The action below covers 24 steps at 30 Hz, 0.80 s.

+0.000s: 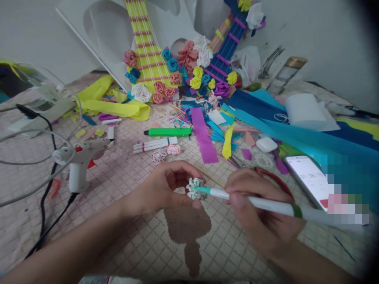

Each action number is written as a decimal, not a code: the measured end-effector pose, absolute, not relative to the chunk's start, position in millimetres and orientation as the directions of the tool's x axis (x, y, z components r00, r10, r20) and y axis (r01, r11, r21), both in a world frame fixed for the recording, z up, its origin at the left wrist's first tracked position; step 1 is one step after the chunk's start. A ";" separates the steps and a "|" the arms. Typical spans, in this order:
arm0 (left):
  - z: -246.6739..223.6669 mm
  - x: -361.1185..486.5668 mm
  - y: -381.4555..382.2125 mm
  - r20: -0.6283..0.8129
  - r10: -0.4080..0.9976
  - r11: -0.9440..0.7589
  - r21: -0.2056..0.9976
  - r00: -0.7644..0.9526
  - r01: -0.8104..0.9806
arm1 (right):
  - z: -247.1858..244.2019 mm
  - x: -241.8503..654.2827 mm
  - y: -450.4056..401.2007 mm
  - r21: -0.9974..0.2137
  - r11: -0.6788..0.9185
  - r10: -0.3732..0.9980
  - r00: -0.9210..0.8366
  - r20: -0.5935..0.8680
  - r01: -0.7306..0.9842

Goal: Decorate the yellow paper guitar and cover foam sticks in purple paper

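Observation:
A small white paper flower with green specks [196, 189] is pinched between the thumb and fingers of my left hand [170, 185], low over the quilted table cover. My right hand [257, 205] grips a white marker [266, 205] with a green band, held almost level. Its green tip touches the front of the flower. Just beyond my left hand lie two speckled paper flowers, one dark-dotted [159, 156] and one pink-dotted [173, 149], beside some white markers [154, 145]. A thin wooden stick [210, 176] lies behind the held flower.
A white glue gun [79, 161] with cords stands at left. Behind are a green cutter [168, 131], a purple strip [204, 136], and two flower-decorated guitar shapes, yellow [148, 47] and blue [227, 47]. Red-handled scissors [276, 180] and a phone [308, 177] lie right.

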State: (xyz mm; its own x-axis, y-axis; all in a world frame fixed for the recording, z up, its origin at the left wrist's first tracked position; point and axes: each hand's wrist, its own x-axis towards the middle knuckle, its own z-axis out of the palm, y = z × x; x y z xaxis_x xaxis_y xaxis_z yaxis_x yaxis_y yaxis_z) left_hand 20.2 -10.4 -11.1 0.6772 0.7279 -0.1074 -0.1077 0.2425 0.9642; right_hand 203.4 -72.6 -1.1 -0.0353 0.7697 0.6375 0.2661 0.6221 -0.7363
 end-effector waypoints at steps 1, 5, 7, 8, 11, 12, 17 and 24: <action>-10.7 20.1 -10.2 -0.113 0.727 0.250 0.962 0.677 -0.108 | -1.4 203.5 -72.8 -0.731 0.627 0.764 -0.032 0.644 0.270; -8.1 20.0 -9.7 -0.134 0.722 0.285 0.951 0.679 -0.115 | -1.1 203.9 -73.1 -0.725 0.622 0.766 -0.037 0.642 0.294; -6.6 20.1 -9.3 -0.137 0.724 0.288 0.951 0.676 -0.116 | -0.2 204.0 -73.2 -0.734 0.609 0.780 -0.060 0.622 0.301; -5.9 20.2 -9.1 -0.140 0.727 0.289 0.950 0.673 -0.115 | 0.3 204.1 -73.4 -0.730 0.619 0.771 -0.047 0.635 0.290; -4.3 20.2 -8.3 -0.152 0.729 0.295 0.950 0.667 -0.106 | 1.6 204.2 -73.8 -0.710 0.651 0.738 -0.003 0.675 0.270; -3.9 20.1 -8.2 -0.151 0.730 0.293 0.950 0.667 -0.105 | 2.0 204.2 -74.1 -0.717 0.639 0.750 -0.016 0.662 0.277; -2.3 19.0 -8.5 -0.150 0.740 0.288 0.951 0.656 -0.108 | 2.9 203.0 -75.1 -0.711 0.657 0.733 0.008 0.680 0.249; -1.1 18.9 -8.7 -0.149 0.740 0.296 0.948 0.656 -0.118 | 3.0 203.4 -75.6 -0.717 0.636 0.756 -0.045 0.653 0.285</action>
State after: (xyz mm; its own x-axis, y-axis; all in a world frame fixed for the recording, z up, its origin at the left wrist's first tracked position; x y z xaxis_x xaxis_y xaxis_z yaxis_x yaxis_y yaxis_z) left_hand 18.9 -8.7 -1.1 0.6559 0.7399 -0.1494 -0.1177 0.2957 0.9480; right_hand 203.4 -75.6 3.0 -0.0445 0.7557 0.6534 0.2855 0.6364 -0.7166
